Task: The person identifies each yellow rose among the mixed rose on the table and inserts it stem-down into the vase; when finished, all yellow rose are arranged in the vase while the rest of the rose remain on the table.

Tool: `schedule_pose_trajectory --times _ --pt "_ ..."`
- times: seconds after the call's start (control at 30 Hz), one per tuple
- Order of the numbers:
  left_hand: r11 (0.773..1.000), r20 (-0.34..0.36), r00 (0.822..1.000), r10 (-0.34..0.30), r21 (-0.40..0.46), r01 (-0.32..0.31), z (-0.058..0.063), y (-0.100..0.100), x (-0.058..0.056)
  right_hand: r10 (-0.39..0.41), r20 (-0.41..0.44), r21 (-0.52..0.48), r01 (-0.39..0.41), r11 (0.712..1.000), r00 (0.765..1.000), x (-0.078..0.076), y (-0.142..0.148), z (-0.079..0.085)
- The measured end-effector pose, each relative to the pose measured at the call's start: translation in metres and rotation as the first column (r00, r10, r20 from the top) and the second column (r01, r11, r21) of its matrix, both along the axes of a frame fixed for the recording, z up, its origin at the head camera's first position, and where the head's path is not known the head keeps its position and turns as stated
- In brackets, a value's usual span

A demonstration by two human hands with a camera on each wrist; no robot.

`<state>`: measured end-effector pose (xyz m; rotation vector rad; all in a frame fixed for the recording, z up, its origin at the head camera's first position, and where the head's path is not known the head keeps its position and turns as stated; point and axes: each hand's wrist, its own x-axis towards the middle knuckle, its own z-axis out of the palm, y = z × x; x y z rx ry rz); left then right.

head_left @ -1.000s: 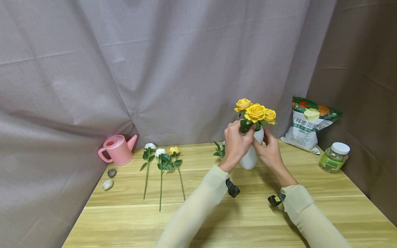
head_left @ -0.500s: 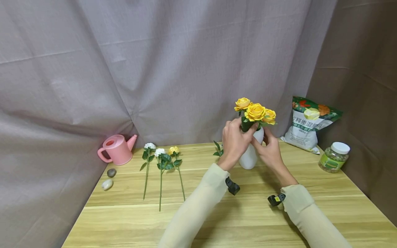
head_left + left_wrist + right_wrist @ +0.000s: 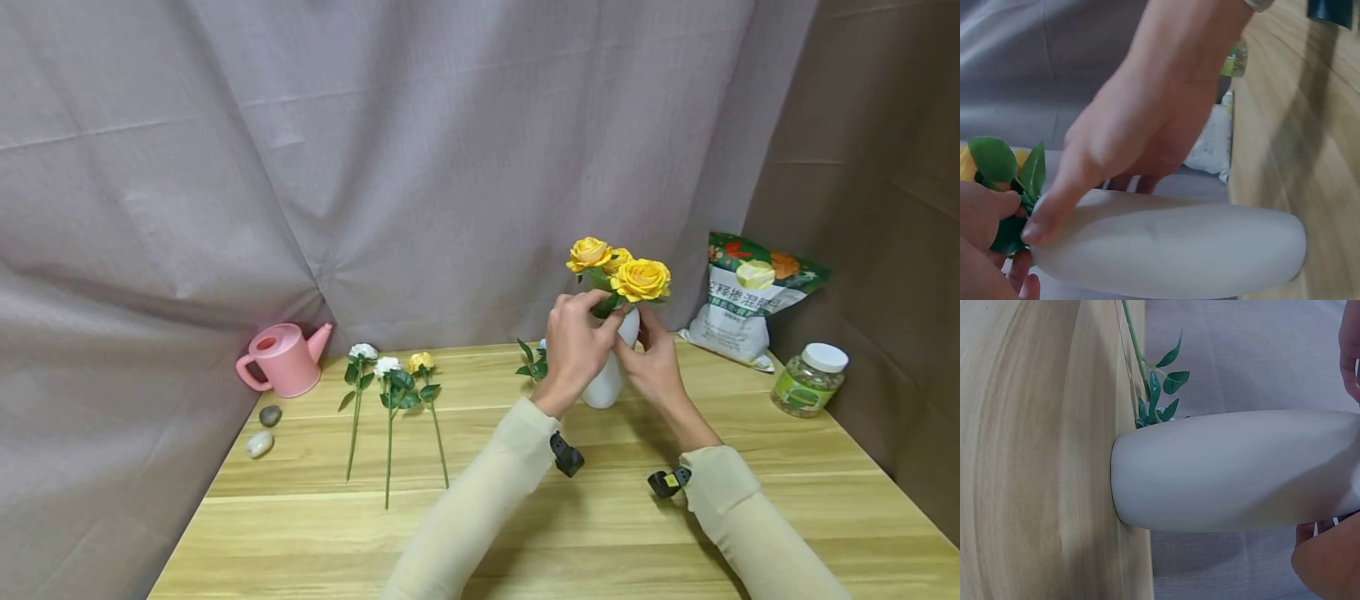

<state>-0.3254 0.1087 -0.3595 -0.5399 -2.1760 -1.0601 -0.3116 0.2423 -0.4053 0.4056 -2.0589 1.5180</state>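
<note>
A tall white vase (image 3: 603,385) stands upright on the wooden table with three yellow roses above its mouth. The front rose (image 3: 641,280) leans right; another rose (image 3: 589,253) is at the left, and a third rose (image 3: 618,260) is partly hidden between them. My right hand (image 3: 652,362) holds the vase near its top, thumb at the rim in the left wrist view. At the vase mouth, my left hand (image 3: 581,346) pinches the front rose just under its bloom, among green leaves (image 3: 1013,231). The stems inside the vase are hidden.
On the left lie two white roses (image 3: 388,417) and a yellow rose (image 3: 422,364). Beyond them are a pink watering can (image 3: 288,367) and two stones (image 3: 260,444). A leafy flower (image 3: 1157,400) lies behind the vase. At right stand a fertiliser bag (image 3: 731,321) and a lidded jar (image 3: 808,382).
The front yellow rose has swung right and slightly down, now covering the right-hand bloom's former place. My left hand has shifted slightly right with it. My right hand stays on the vase.
</note>
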Motion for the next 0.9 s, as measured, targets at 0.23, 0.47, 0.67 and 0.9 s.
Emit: schedule_pose_trajectory --times 0.23,0.47,0.67,0.9 --pt "0.999 -0.041 0.999 -0.032 -0.010 0.032 -0.006 0.000 0.000 -0.009 0.001 0.015 0.009 1.000 1.000 0.000 0.001 0.000" --pt "0.978 -0.102 0.975 -0.199 0.045 0.204 -0.017 -0.034 0.010 -0.029 0.032 0.007 0.029 1.000 0.999 0.002 -0.003 0.003" --pt "0.973 -0.095 0.973 -0.210 0.081 0.218 -0.031 -0.094 0.011 -0.063 0.087 0.018 0.062 0.998 0.994 0.003 -0.006 0.007" --pt "0.998 0.108 0.992 -0.065 -0.004 0.065 -0.061 -0.175 -0.005 -0.075 0.098 0.009 0.075 0.997 0.992 -0.005 0.000 -0.004"
